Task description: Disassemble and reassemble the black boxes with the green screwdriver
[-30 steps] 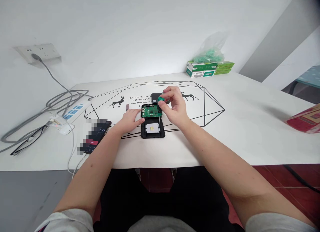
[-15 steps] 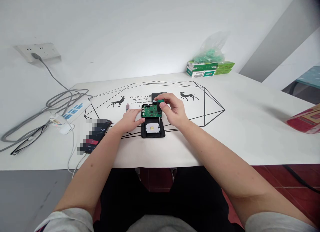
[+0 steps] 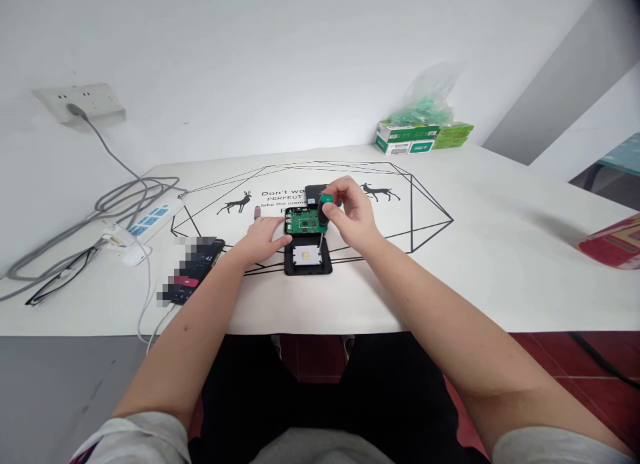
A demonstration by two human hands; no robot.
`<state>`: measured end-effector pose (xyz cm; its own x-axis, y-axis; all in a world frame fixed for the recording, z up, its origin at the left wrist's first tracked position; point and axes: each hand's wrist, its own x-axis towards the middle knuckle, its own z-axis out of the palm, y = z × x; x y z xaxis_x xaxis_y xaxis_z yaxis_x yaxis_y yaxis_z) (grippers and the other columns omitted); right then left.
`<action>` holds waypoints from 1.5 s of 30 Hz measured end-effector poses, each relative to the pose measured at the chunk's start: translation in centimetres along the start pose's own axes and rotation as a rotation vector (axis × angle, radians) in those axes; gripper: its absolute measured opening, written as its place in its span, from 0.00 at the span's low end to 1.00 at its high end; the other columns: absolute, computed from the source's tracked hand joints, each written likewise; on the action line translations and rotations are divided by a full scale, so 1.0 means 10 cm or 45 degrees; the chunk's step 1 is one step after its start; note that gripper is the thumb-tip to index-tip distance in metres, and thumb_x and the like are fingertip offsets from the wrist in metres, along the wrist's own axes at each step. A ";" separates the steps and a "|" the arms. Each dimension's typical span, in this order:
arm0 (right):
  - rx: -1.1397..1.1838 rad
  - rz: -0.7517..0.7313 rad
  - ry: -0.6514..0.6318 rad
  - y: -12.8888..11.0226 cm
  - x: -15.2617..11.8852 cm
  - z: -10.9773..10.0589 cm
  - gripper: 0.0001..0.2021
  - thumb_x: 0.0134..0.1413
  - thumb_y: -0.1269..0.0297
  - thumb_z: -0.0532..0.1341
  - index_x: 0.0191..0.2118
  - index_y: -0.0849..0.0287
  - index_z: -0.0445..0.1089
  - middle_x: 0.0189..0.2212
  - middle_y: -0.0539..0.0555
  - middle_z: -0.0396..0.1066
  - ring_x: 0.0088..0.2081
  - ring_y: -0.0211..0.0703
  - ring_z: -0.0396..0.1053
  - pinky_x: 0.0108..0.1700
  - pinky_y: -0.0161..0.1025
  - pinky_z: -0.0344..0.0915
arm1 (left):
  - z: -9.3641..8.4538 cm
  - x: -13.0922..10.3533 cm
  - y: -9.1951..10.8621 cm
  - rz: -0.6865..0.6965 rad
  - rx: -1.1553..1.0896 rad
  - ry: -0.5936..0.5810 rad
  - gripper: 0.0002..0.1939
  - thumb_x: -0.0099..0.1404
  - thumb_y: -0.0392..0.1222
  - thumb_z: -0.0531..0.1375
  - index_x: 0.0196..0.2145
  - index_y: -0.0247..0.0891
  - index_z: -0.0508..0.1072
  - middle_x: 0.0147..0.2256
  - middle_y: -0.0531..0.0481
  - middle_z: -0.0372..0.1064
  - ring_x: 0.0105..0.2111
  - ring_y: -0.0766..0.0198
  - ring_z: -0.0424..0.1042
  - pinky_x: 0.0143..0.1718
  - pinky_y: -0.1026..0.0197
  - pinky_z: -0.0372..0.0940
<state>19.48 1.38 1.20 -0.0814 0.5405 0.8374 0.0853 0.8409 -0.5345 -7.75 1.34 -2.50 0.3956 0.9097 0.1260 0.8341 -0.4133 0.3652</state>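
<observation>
A green circuit board (image 3: 301, 221) lies on the white tabletop, seated in a black frame. Directly in front of it is a black case part (image 3: 307, 271) with a white panel and a small yellowish square in its middle. My right hand (image 3: 354, 217) grips a screwdriver (image 3: 326, 212) by its green and black handle. The shaft slants down to the right edge of the case part; I cannot tell whether the tip touches a screw. At the board's left edge rests my left hand (image 3: 260, 241), fingers stretched out and thumb apart, its fingertips against the frame.
Behind the board lies another black part (image 3: 314, 192), partly hidden by my right hand. A small pinkish handle (image 3: 257, 212) is left of it. Farther left are a phone (image 3: 197, 271), a power strip (image 3: 155, 221), cables and glasses (image 3: 63, 277). Green boxes (image 3: 407, 137) stand against the wall.
The screwdriver now leans more, its handle tipped slightly right and its shaft slanting down left. My left hand stays against the board. The whole view has shifted slightly.
</observation>
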 end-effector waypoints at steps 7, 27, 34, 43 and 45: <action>0.110 0.107 0.016 -0.05 -0.06 0.09 0.20 0.61 0.50 0.74 0.43 0.49 0.61 0.45 0.51 0.80 0.41 0.43 0.77 0.40 0.43 0.73 | -0.03 -0.01 0.02 -0.004 0.011 -0.010 0.39 0.77 0.68 0.54 0.74 0.40 0.65 0.69 0.37 0.67 0.72 0.34 0.60 0.73 0.29 0.56; 0.104 0.183 0.045 -0.01 -0.02 0.03 0.21 0.65 0.37 0.66 0.44 0.50 0.76 0.34 0.50 0.69 0.34 0.44 0.66 0.39 0.46 0.67 | 0.03 0.05 -0.07 -0.080 0.040 0.135 0.29 0.73 0.37 0.54 0.69 0.36 0.70 0.68 0.37 0.70 0.73 0.36 0.58 0.74 0.30 0.55; 0.192 0.286 0.041 -0.05 -0.01 0.08 0.24 0.57 0.34 0.72 0.43 0.50 0.74 0.33 0.48 0.67 0.34 0.41 0.64 0.41 0.44 0.67 | 0.00 0.10 -0.09 -0.285 0.170 0.296 0.22 0.73 0.38 0.56 0.62 0.39 0.76 0.64 0.35 0.72 0.69 0.36 0.62 0.69 0.33 0.60; 0.094 0.260 0.037 -0.10 0.01 0.09 0.23 0.59 0.35 0.71 0.43 0.49 0.74 0.35 0.48 0.69 0.34 0.41 0.64 0.41 0.46 0.68 | 0.01 0.11 -0.05 -0.308 0.311 0.254 0.19 0.73 0.36 0.57 0.57 0.40 0.82 0.63 0.36 0.72 0.66 0.36 0.62 0.68 0.36 0.61; 0.090 0.257 0.026 -0.10 0.01 0.09 0.21 0.59 0.37 0.71 0.43 0.49 0.73 0.36 0.49 0.69 0.33 0.41 0.64 0.41 0.46 0.68 | 0.01 0.11 -0.04 -0.301 0.320 0.245 0.18 0.74 0.37 0.58 0.55 0.41 0.83 0.62 0.36 0.73 0.66 0.37 0.63 0.68 0.36 0.61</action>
<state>18.48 0.64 1.68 -0.0498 0.6981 0.7142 0.0282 0.7158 -0.6977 -7.62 2.55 -2.65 0.1222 0.9618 0.2450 0.9712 -0.1668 0.1704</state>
